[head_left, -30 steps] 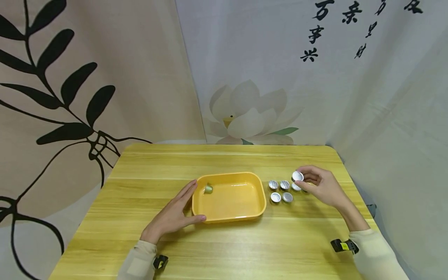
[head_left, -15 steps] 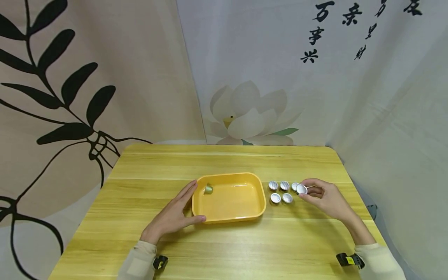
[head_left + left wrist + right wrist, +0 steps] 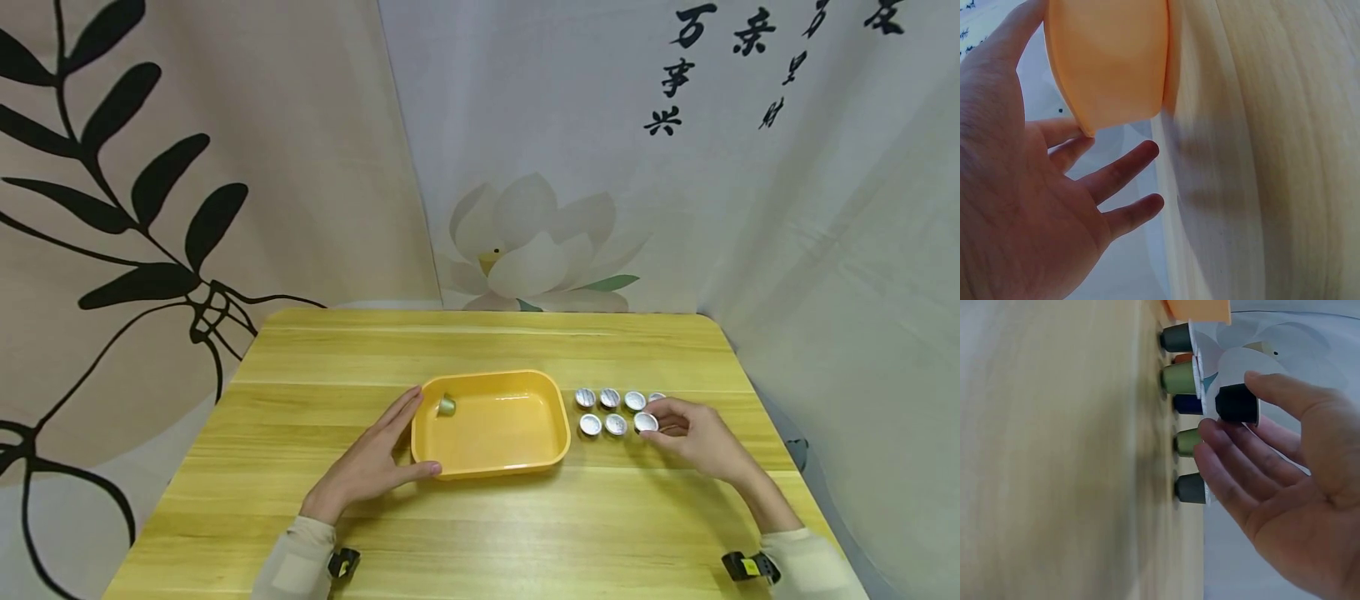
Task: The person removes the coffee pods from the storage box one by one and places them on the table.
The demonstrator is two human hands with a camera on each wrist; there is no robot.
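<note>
My right hand (image 3: 693, 437) pinches a black coffee capsule (image 3: 1238, 404) between thumb and fingertips, its silver lid (image 3: 646, 423) facing up in the head view. It is at the right end of the front row, a little above the table in the right wrist view. Beside it stand several lid-up capsules in two rows, among them a green capsule (image 3: 1180, 378), a dark blue capsule (image 3: 1188, 404) and a grey capsule (image 3: 1191, 489). My left hand (image 3: 371, 462) spans the left end of the yellow tray (image 3: 491, 476), straight fingers touching its rim. One green capsule (image 3: 447, 406) lies tipped inside the tray.
The wooden table (image 3: 495, 533) reaches back to a hanging cloth (image 3: 540, 125) printed with a lotus and black characters. Another cloth with dark leaves (image 3: 157, 179) hangs at the left. The tray's right wall stands close to the capsule rows.
My right hand has brought the held capsule down and nearer to me, from over the back row to the front row's end. The left hand and tray have stayed put.
</note>
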